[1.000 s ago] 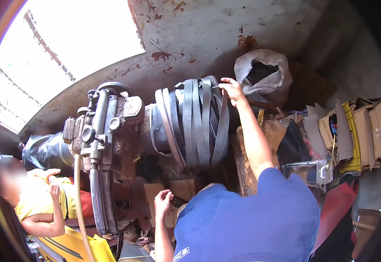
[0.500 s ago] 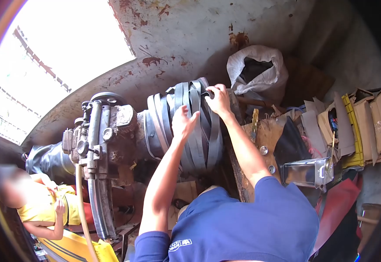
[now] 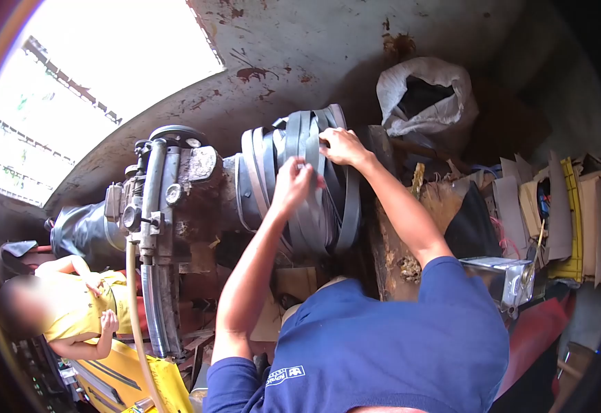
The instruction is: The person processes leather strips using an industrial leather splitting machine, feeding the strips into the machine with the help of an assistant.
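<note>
Many long grey flat straps (image 3: 292,138) hang in a thick bundle over the round arm of an old machine. My right hand (image 3: 342,146) is at the upper right of the bundle, its fingers closed on one strap near the top. Lower and to its left, my left hand (image 3: 293,184) is in front of the bundle, with bent fingers around a grey strap; its fingertips are slightly blurred. The strap ends are hidden among the other loops.
Left of the straps stands the worn metal machine head (image 3: 152,193) with a handwheel (image 3: 176,135). Behind is an open white sack (image 3: 428,96). Cardboard pieces (image 3: 559,213) and a clear box (image 3: 510,279) are at right. A person in yellow (image 3: 83,310) sits at lower left.
My left hand has risen to the strap, its spread fingers now bent. My right hand stays at the top of the bundle. The whole view has shifted slightly.
</note>
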Tool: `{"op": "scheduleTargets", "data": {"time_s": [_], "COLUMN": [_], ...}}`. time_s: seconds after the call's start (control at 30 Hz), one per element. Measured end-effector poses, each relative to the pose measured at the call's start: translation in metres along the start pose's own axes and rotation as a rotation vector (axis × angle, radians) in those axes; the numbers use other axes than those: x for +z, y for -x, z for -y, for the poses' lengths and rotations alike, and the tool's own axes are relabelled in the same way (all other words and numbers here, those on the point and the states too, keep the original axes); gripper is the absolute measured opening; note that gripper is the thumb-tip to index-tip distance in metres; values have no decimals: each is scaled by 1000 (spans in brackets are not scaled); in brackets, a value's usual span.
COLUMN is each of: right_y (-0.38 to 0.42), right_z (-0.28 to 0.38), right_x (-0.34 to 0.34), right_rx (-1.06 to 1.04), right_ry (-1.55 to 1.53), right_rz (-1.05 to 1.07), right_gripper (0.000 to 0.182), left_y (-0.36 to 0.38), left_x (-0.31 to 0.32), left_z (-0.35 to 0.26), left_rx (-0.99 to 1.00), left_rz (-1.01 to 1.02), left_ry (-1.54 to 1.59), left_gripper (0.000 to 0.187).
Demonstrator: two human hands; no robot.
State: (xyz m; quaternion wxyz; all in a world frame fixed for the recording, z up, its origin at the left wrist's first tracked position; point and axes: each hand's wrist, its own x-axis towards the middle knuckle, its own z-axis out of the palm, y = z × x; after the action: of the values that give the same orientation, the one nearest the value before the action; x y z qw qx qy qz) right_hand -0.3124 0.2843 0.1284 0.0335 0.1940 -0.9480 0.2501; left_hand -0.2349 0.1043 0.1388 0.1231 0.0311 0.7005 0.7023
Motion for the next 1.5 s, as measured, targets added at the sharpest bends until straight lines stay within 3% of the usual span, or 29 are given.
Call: {"op": "scheduleTargets", "data": {"time_s": [0.07,0.13,0.2,0.33,0.47,0.57,0.67,0.7,0.8,0.83,0.93,1.1,1.2,1.23,1.33,1.37,1.4,1.47,1.5], "right_y": [-10,-21,-30,-90,-142,-167,-177,-178,-177,-179,-182,-185,-191,-189,-184,-174,-161,-153,-140], "right_z": [-9,-10,-2,3,14,21,29,32,38,38,34,33,19,16,7,15,23,10,5], "right_x": [3,2,-8,7,43,51,47,40,43,47,56,59,74,73,76,62,49,57,62], "right_rx": [100,123,131,184,400,565,694,755,858,875,879,910,931,924,888,760,637,252,165], "right_ry": [-139,-88,-51,-110,28,-85,-48,-84,-6,51,62,-36,-119,-154,-241,-208,-179,163,101], "right_rz": [-33,-145,-183,-10,69,241,200,311,320,336,333,270,241,240,243,250,263,167,55], "right_gripper": [22,19,19,27,28,31,27,25,28,36,37,32,32,32,32,31,31,36,41], "left_y": [4,16,25,21,30,29,28,26,19,18,17,10,10,15,31,41,56,92,110], "left_x": [4,12,16,-1,-3,-3,-3,-3,-5,-6,-6,-4,4,6,-5,-7,-6,-2,0], "left_z": [47,52,52,58,69,77,78,76,92,88,80,86,85,78,93,107,113,132,141], "left_rx": [293,-21,75,92,106,77,35,25,34,40,-62,-68,-45,-25,13,132,129,32,-58], "left_rz": [-196,-114,-253,-443,-506,-540,-578,-598,-664,-669,-626,-557,-650,-745,-709,-755,-768,-750,-739], "left_ry": [-564,-412,-485,-516,-750,-733,-667,-637,-684,-709,-736,-750,-635,-693,-389,-421,-408,-393,-387], "left_gripper": [26,27,27,22,22,27,35,39,46,45,42,40,42,46,23,19,19,20,23]}}
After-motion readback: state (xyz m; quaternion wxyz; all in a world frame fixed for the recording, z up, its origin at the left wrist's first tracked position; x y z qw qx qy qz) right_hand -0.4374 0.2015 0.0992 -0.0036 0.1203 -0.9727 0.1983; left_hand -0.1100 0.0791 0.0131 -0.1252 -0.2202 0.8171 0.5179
